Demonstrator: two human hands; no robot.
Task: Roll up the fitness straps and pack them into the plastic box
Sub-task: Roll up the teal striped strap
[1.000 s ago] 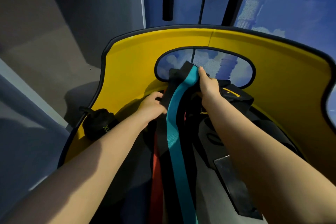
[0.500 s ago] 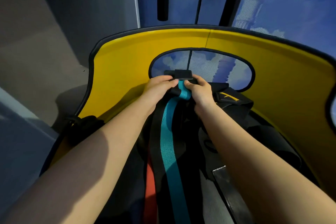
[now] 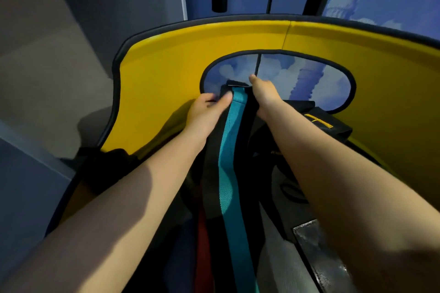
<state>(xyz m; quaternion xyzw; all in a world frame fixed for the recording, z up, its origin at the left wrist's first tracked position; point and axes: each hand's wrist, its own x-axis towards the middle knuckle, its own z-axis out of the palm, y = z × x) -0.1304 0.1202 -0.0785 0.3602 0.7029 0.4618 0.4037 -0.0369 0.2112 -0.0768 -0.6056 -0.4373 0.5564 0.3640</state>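
Left arm: reaches from the near left up toward the middle of the scene, forearm bare, wrist nearly straight.
Left hand (image 3: 207, 112): back of the hand up, at the left edge of the strap's far end; fingers curled and the thumb laid against the black edging, pinching it. The fingertips are motion-blurred.
Right arm: comes in from the near right, crossing over the dark gear, forearm bare.
Right hand (image 3: 264, 95): at the right edge of the strap's far end, back of the hand toward the camera, fingers bent down over the black edge and gripping it; one fingertip sticks up above the strap's end.
Strap (image 3: 226, 173): a long flat band, teal webbing down the middle with black borders on both sides, ending far away in a black stitched tab.
Strap axis: runs near to far, almost straight up the centre of the view, far end between the two hands.
Strap place: lies on top of a pile of dark gear, in front of the yellow panel (image 3: 166, 74) with its oval opening.
Beside it: a red strap (image 3: 202, 240) just left, partly under it; a black bag (image 3: 326, 123) with a yellow label to the right.
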